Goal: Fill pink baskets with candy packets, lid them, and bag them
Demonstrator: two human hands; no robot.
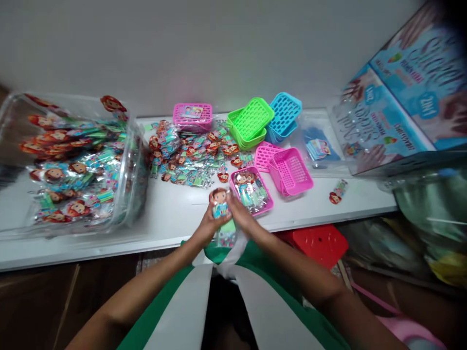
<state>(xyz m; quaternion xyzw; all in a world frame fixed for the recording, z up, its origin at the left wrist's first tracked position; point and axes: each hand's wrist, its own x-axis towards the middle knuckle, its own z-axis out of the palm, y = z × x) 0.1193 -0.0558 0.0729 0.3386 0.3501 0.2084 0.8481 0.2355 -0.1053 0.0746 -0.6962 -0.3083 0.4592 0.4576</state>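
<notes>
Close to my body, at the table's front edge, my left hand (210, 219) is closed around small clear packets (220, 206) printed with a doll-like figure. From the other side my right hand (239, 213) grips the same packets, its fingers wrapped at their upper right. Just beyond my right hand sits a pink basket (270, 206) filled with similar packets (248, 189). A loose heap of these packets (197, 158) lies farther back on the white table.
A clear plastic bin (120, 194) full of packets stands at left. Behind are a lidded pink basket (192, 116), green baskets (251, 121), blue baskets (283, 116) and pink baskets (292, 172). Printed boxes (394, 116) are at right. A red stool (317, 243) stands below the edge.
</notes>
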